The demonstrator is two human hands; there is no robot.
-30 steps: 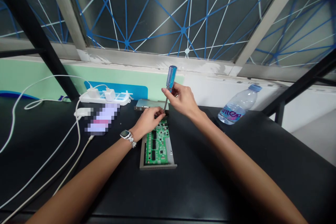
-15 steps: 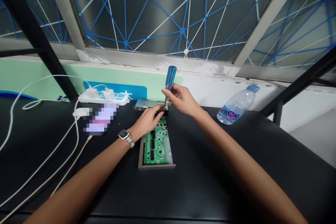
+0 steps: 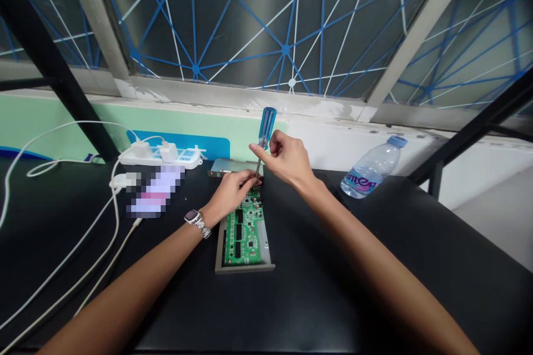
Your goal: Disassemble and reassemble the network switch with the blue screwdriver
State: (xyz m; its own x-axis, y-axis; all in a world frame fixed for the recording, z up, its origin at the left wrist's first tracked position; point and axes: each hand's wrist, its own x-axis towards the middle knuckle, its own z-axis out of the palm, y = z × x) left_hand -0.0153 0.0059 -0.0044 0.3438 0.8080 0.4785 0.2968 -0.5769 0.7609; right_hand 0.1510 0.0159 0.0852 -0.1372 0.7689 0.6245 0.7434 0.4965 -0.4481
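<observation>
Here, right grip (image 3: 285, 158) pinching a translucent blue screwdriver (image 3: 266, 127) above green circuit board (image 3: 244, 233)

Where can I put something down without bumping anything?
Try the black tabletop between the circuit board and right forearm, or beside the water bottle. Crowded: the left hand and right hand, and white cables by the power strip.

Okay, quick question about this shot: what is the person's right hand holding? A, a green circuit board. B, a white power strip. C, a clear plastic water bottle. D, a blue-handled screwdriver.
D: the right hand grips the translucent blue-handled screwdriver upright, its thin metal shaft pointing down toward the green circuit board in its grey metal case.
</observation>
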